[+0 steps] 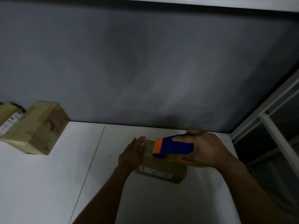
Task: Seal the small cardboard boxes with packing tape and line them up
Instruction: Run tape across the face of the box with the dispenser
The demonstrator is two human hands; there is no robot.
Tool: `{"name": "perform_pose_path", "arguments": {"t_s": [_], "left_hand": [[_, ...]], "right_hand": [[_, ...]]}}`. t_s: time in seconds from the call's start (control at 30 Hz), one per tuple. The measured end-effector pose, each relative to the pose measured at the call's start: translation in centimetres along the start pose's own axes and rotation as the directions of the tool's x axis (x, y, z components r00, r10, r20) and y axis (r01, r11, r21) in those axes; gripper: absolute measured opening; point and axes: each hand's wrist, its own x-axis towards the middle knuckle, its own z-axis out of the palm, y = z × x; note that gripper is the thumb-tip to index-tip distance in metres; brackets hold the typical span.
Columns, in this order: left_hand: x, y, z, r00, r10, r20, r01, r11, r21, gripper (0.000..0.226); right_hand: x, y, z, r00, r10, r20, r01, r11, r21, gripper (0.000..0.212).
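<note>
taping in hand: left hand flat, steadying box near worktop's back edge; right hand grips dispenser; next, likely draw tape across.

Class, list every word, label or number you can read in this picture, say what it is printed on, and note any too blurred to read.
"RIES": end of a larger print on the side of the box on the left; the start is unreadable.
White label on the box being taped: too blurred to read.
Label on the box at the far left edge: too blurred to read.
Tape dispenser: no writing visible.
</note>
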Motion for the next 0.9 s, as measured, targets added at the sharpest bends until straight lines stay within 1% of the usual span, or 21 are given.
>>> {"name": "perform_pose_path", "arguments": {"t_s": [0.1,0.2,0.3,0.33,0.4,0.47,0.53,0.57,0.63,0.67,0.73,0.83,0.9], "left_hand": [[0.1,0.3,-0.3,1.0,0.006,0.017,-0.007,0.995,0.097,0.05],[0.0,0.4,-0.5,0.999,0.012,0.033,-0.018,0.979,0.204,0.055],[0.0,0.3,-0.5,0.998,0.055,0.007,-0.055,0.945,0.323,0.072],[-0.1,0.2,-0.5,0.995,0.101,-0.013,-0.089,0.924,0.373,0.075],[-0.6,0.5,-0.4,0.973,0.229,-0.011,-0.199,0.87,0.451,0.07],[-1.5,0.9,0.0,0.94,0.338,0.054,-0.322,0.819,0.475,0.064],[-2.3,1.0,0.4,0.909,0.394,0.136,-0.405,0.76,0.508,0.063],[-2.4,0.9,0.4,0.881,0.443,0.164,-0.456,0.707,0.541,0.065],[-2.5,0.9,0.6,0.808,0.531,0.254,-0.566,0.579,0.587,0.08],[-2.3,1.0,0.7,0.785,0.544,0.296,-0.597,0.541,0.592,0.089],[-1.9,1.6,0.9,0.788,0.526,0.32,-0.599,0.535,0.596,0.1],[-1.5,2.1,0.7,0.827,0.452,0.334,-0.556,0.574,0.601,0.103],[-1.4,1.8,0.6,0.831,0.443,0.337,-0.552,0.582,0.597,0.103]], "right_hand": [[-1.0,1.0,-0.1,0.999,0.035,0.006,-0.035,0.999,0.021,0.068],[-1.8,1.6,1.0,1.0,0.019,0.009,-0.019,1.0,-0.009,0.067],[-2.0,1.5,2.3,0.998,0.03,-0.059,-0.026,0.997,0.067,0.063],[-1.9,1.3,2.6,0.996,0.027,-0.088,-0.019,0.996,0.088,0.06],[-1.7,1.0,2.8,0.992,0.007,-0.129,0.007,0.994,0.108,0.056],[-1.5,0.8,2.8,0.989,-0.014,-0.15,0.033,0.991,0.128,0.052],[-1.5,0.6,2.8,0.985,-0.019,-0.173,0.045,0.988,0.148,0.049],[-1.4,0.6,2.8,0.984,-0.017,-0.178,0.045,0.988,0.15,0.048],[-1.1,0.4,2.7,0.986,-0.014,-0.164,0.035,0.991,0.128,0.048],[-1.0,0.3,2.7,0.988,-0.013,-0.153,0.03,0.993,0.111,0.047],[-0.7,0.3,2.6,0.991,-0.014,-0.134,0.026,0.995,0.091,0.044],[-1.1,0.4,2.3,0.997,-0.01,-0.082,0.016,0.997,0.07,0.049],[-1.4,0.6,2.2,0.999,-0.008,-0.053,0.011,0.998,0.057,0.055]]}}
